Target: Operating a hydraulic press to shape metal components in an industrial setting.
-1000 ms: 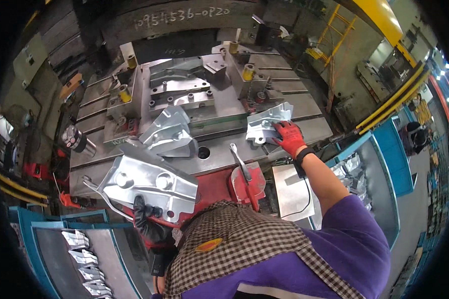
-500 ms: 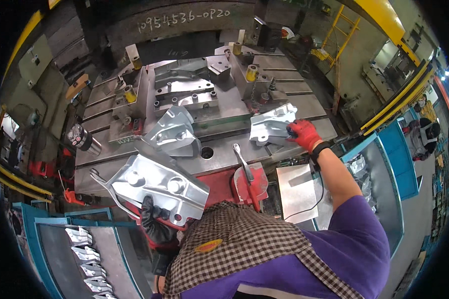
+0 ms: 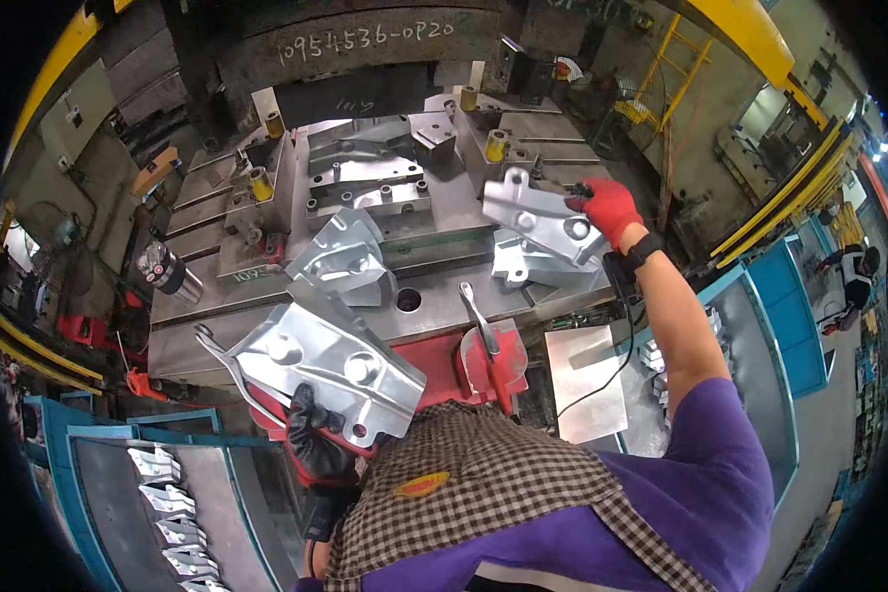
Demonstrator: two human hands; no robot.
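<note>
My left hand (image 3: pixel 316 439), in a black and red glove, is closed on the lower edge of a shiny stamped sheet-metal bracket (image 3: pixel 311 355) with round raised bosses. A curved metal tool (image 3: pixel 222 360) sticks out along the bracket's left side; whether my hand also holds it is hidden. My right hand (image 3: pixel 610 209), in a red glove, grips the upper right edge of another metal bracket (image 3: pixel 528 209). That one is tilted above further brackets (image 3: pixel 523 259) on the press bed's right front. Several more brackets (image 3: pixel 340 259) lie stacked left of centre.
Behind stands the die (image 3: pixel 370 178) on the slotted press bed (image 3: pixel 454 308), with yellow-topped posts (image 3: pixel 496 146). A red-handled tool (image 3: pixel 481 321) lies on a red rest. Blue-edged bins (image 3: pixel 232 493) hold brackets at both sides. A tumbler (image 3: pixel 168 274) stands left; another person (image 3: pixel 847 281) is far right.
My right hand has raised a bracket off the right-hand stack and turned it. The bracket in my left hand has shifted slightly right and down.
</note>
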